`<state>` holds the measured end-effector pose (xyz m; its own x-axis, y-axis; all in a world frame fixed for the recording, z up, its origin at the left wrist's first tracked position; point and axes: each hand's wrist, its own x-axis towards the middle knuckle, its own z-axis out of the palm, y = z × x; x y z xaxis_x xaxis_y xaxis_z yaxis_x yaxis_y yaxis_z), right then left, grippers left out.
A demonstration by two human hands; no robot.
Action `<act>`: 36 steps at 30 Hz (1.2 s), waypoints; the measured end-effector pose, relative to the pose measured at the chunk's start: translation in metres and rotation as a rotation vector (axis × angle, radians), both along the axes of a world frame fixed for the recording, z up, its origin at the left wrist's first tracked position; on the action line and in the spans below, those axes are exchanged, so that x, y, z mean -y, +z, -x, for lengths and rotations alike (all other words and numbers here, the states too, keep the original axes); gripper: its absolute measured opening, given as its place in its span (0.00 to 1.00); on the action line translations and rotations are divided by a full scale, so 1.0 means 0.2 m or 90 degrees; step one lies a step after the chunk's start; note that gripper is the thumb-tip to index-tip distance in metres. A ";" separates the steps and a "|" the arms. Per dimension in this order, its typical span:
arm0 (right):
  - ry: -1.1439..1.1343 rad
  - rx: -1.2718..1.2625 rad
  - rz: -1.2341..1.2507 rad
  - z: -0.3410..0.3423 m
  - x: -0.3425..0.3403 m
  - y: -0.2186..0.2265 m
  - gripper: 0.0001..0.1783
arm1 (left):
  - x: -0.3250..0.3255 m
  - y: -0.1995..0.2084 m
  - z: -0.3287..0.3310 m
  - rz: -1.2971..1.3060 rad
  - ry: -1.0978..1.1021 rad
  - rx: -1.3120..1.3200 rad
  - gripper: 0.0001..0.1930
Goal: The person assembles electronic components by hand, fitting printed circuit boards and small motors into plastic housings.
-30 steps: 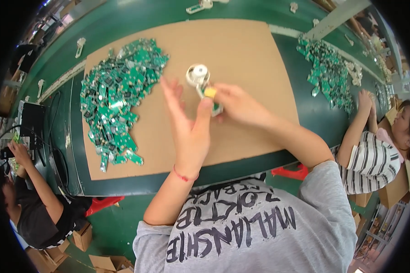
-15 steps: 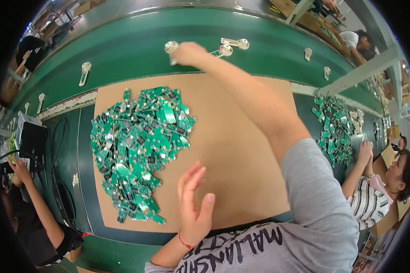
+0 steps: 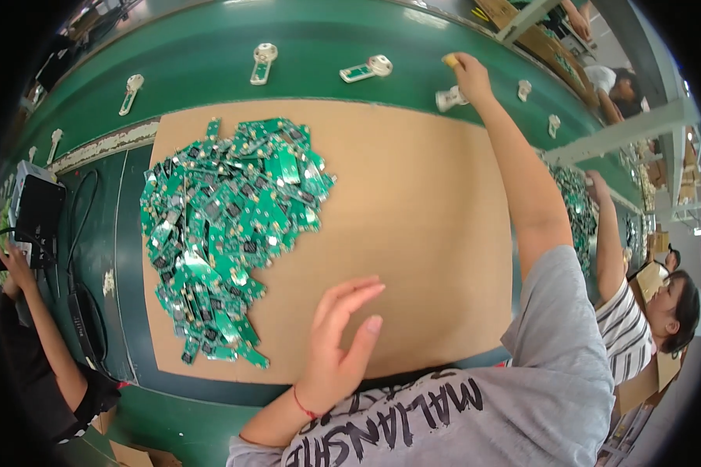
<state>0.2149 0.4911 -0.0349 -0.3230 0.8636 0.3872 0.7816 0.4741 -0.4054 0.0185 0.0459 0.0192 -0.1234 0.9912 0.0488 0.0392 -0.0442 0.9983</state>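
A heap of small green circuit boards point(image 3: 234, 202) lies on the left part of a brown cardboard sheet point(image 3: 413, 233). My left hand point(image 3: 339, 335) hovers over the sheet's near edge, fingers stretched and thumb apart, holding nothing. Far out over the green surface, my right hand point(image 3: 473, 76) has its fingers extended, one tip yellow; nothing shows gripped in it. Right beside its palm is a white rounded part point(image 3: 450, 99); whether they touch I cannot tell. Other white parts with green strips lie farther left: one upright point(image 3: 263, 64), one sideways point(image 3: 368, 68).
More white parts point(image 3: 131, 95) are spaced along the green surface point(image 3: 202, 74). At left stand a black box point(image 3: 39, 210) and cables, with a co-worker's arm beside them. At right, a co-worker in stripes point(image 3: 627, 327) reaches past a white post point(image 3: 623, 140) near another board heap point(image 3: 576, 202).
My right hand has left the white part at the middle and swung right to another one. The two parts that lay together are now apart. My left hand remains open over the cardboard.
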 end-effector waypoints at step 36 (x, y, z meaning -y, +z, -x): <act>0.374 -0.207 0.309 0.06 2.06 0.06 0.11 | 0.29 -0.11 -0.09 -0.184 0.142 -0.618 0.13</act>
<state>0.2038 0.0785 -0.0222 -0.7103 0.6838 0.1667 0.2696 0.4831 -0.8331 0.0369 -0.0116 -0.0022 -0.0827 0.8855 0.4572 0.8581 -0.1700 0.4846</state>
